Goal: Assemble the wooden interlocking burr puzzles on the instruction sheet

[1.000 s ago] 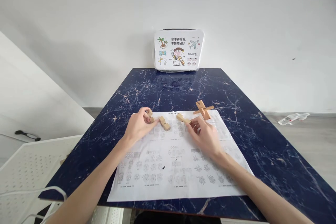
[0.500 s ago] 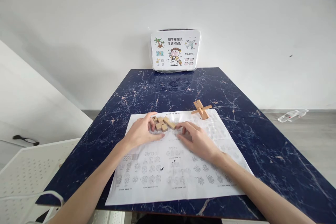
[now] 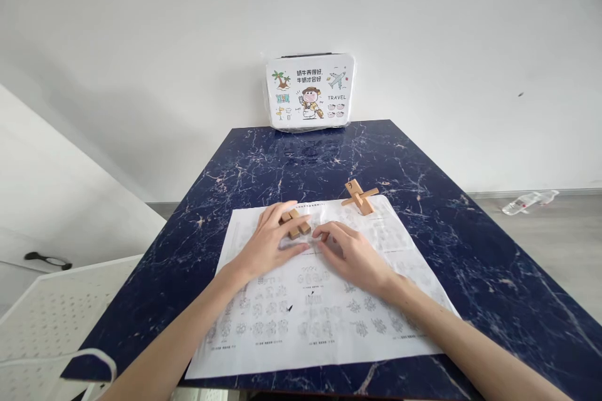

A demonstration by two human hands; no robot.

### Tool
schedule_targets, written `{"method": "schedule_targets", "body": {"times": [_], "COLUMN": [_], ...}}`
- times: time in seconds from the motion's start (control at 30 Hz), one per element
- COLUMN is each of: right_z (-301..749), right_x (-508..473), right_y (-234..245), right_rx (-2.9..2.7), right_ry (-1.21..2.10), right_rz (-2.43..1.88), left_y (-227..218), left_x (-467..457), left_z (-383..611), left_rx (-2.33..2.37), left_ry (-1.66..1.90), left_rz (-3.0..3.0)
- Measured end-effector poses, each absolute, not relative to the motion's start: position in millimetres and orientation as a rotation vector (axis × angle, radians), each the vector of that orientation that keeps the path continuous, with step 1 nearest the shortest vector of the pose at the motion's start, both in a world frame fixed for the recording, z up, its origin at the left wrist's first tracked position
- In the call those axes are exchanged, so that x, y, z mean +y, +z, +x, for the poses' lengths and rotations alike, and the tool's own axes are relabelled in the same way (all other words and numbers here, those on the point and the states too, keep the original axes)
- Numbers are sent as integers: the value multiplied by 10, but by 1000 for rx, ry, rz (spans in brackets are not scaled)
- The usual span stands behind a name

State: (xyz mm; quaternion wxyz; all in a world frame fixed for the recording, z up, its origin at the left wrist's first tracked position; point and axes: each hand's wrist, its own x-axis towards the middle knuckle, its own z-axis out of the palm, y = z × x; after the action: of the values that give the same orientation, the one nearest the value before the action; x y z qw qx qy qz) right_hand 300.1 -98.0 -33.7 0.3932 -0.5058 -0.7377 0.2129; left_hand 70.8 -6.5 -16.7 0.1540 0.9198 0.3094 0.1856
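Observation:
Several small wooden puzzle blocks (image 3: 305, 228) lie close together near the upper middle of a printed paper sheet (image 3: 263, 348). My left hand (image 3: 273, 239) is curved around them, one finger lying across the top and the thumb stretched out along the near side. Part of the group is hidden under its fingers. Just to their right, my right hand (image 3: 350, 252) rests on the sheet with thumb and fingertips drawn together. A small brownish patch shows between those fingers, but I cannot make out what it is.
At the sheet's upper right edge stands an assembled wooden cross puzzle (image 3: 360, 198) marked with a number. A white cartoon-printed case (image 3: 310, 94) leans against the wall behind the dark blue marbled table (image 3: 320, 166). A clear plastic bottle (image 3: 529, 202) lies on the floor at right.
My left hand has moved right and closed over the blocks, which now sit tighter together and partly covered. My right hand's fingertips have drawn together and come away from the end block.

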Motion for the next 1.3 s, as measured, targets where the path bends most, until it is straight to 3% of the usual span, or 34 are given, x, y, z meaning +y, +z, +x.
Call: {"method": "schedule_targets", "body": {"times": [0.27, 0.63, 0.87, 1.03, 1.3], "right_z": [3004, 2996, 2990, 2989, 2987], "right_x": [-978, -977, -971, -971, -968], "right_y": [-345, -342, -341, -341, -364], "right_rx": [-1878, -1867, -1867, -1878, -1870], "right_ry": [534, 571, 541, 520, 520], "right_rz": [-1286, -1300, -1285, -1264, -1257], "left_y": [-274, -443, -180, -181, -241], "left_x": [2, 199, -10, -231, -248], "left_z": [674, 402, 569, 688, 683], "left_rx": [1021, 1752, 1194, 706, 642], "left_ry": [658, 874, 990, 558, 575], "left_rz": [2597, 2740, 2771, 2728, 2804]}}
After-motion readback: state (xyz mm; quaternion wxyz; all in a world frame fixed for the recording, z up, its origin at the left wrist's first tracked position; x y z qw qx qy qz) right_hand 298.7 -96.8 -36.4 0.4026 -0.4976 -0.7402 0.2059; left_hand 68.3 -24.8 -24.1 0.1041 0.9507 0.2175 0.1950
